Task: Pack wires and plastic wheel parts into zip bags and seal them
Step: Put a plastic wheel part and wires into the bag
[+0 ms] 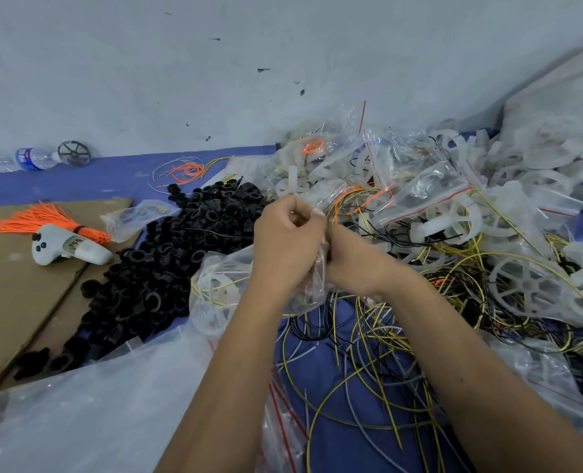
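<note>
Above the wires, my left hand and right hand pinched the bag. Sealing well, I judged, meant pressing evenly along its mouth.

A thin, glossy, crinkled clear-plastic zip bag sits among translucent, milky matt plastic wheels and smooth plastic-coated yellow and black wires. A heap of dull black plastic rings spreads across matt brown cardboard and a blue cloth-like cover. Bright orange plastic ties lie beside a smooth white plastic controller.
</note>
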